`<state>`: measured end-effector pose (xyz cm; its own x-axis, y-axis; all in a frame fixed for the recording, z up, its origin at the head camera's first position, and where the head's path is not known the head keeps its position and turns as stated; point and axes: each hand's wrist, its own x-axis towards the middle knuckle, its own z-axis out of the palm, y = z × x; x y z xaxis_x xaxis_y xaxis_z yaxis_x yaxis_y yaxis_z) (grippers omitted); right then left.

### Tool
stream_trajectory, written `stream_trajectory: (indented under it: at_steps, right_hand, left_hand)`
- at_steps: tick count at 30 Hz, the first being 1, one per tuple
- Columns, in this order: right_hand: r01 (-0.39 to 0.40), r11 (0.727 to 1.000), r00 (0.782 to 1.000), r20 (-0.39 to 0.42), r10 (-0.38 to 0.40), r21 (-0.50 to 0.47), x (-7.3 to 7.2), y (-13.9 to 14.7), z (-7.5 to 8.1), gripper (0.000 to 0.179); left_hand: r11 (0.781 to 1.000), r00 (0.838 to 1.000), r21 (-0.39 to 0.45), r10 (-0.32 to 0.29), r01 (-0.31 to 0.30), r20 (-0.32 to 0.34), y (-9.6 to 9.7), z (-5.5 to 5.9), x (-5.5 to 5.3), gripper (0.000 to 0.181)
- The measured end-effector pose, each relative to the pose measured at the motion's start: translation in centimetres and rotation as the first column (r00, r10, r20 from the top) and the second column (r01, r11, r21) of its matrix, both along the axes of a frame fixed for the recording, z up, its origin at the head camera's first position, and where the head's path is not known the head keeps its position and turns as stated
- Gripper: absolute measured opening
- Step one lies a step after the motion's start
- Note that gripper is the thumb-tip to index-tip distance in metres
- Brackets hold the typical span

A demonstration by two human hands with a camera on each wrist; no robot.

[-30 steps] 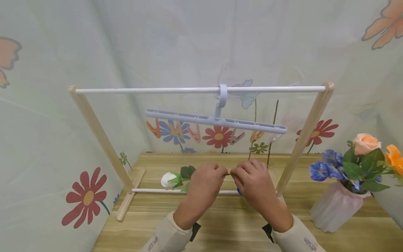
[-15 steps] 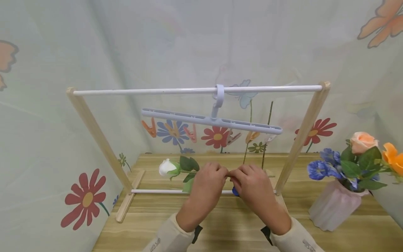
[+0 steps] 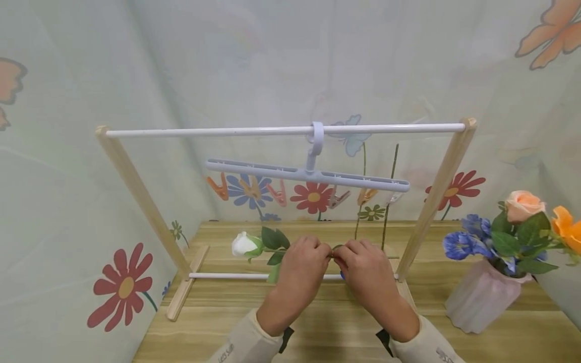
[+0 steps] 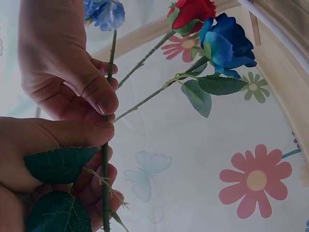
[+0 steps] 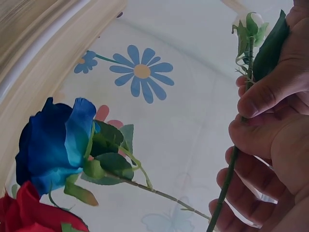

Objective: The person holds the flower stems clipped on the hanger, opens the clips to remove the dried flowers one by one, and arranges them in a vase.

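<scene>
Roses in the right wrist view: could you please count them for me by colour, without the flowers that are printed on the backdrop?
White rose: 1
Blue rose: 1
Red rose: 1
Total: 3

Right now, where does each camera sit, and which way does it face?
Head: worn on the head, facing forward and down at the rack; sleeves, left fingers and right fingers show.
Left wrist: worn there, facing the stem; left and right fingers show.
Right wrist: worn there, facing that stem; same fingers show.
Wrist views share the blue rose.
</scene>
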<state>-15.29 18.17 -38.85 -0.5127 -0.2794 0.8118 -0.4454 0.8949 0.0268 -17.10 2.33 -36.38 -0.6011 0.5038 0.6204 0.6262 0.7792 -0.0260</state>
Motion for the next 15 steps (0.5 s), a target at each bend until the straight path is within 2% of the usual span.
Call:
stream_trajectory:
  at_steps: [4,7,11,15]
  right_hand:
    - [0.000,1.000,1.000,-0.010,0.000,-0.014,0.0,0.1,-0.2,0.025]
    - [0.000,0.999,1.000,-0.008,-0.001,-0.046,0.0,0.2,-0.2,0.024]
    - [-0.003,0.996,1.000,-0.003,0.003,-0.086,0.1,0.6,0.0,0.023]
    - [-0.019,0.993,1.000,-0.007,0.018,-0.116,0.2,1.3,0.2,0.021]
  left_hand:
    - [1.000,1.000,0.023,0.007,-0.007,0.015,0.1,0.0,0.2,0.006]
    - [0.998,1.000,0.065,-0.015,0.014,0.012,0.1,0.1,0.2,0.005]
    - [0.983,0.993,0.140,-0.117,0.118,-0.018,0.0,0.1,0.4,0.009]
    - [0.954,0.974,0.200,-0.216,0.225,-0.069,-0.2,0.3,0.6,0.011]
